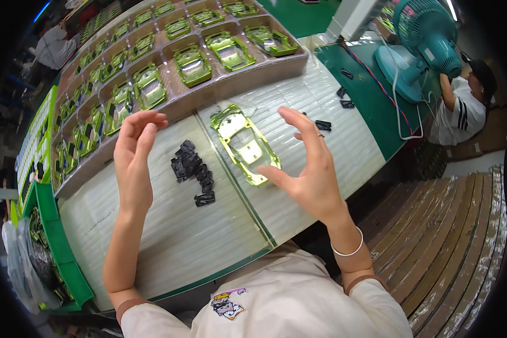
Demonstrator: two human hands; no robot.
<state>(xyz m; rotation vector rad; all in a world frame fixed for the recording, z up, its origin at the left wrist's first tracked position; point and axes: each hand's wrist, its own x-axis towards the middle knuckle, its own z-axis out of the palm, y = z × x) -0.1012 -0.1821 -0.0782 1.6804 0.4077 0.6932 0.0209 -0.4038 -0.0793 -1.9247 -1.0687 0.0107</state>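
Observation:
A bright green plastic car-shaped frame (pixel 248 151) with a large opening in its middle lies on the white foam-covered table. My right hand (pixel 315 177) is spread over its right side, thumb well apart from the fingers. The thumb tip overlaps the frame's near end; whether it touches cannot be told. My left hand (pixel 134 160) hovers left of a small pile of black plastic pieces (pixel 190 162). Its fingers bend loosely toward the thumb, and nothing shows between them. More black pieces (pixel 323 125) lie beyond my right hand.
A large divided tray (pixel 248 78) of similar green frames fills the table's far side. A green bin (pixel 59 248) stands at the left. On the right are a teal fan (pixel 428 39) with cables, another person (pixel 462 107) and stacked brown cardboard (pixel 434 225).

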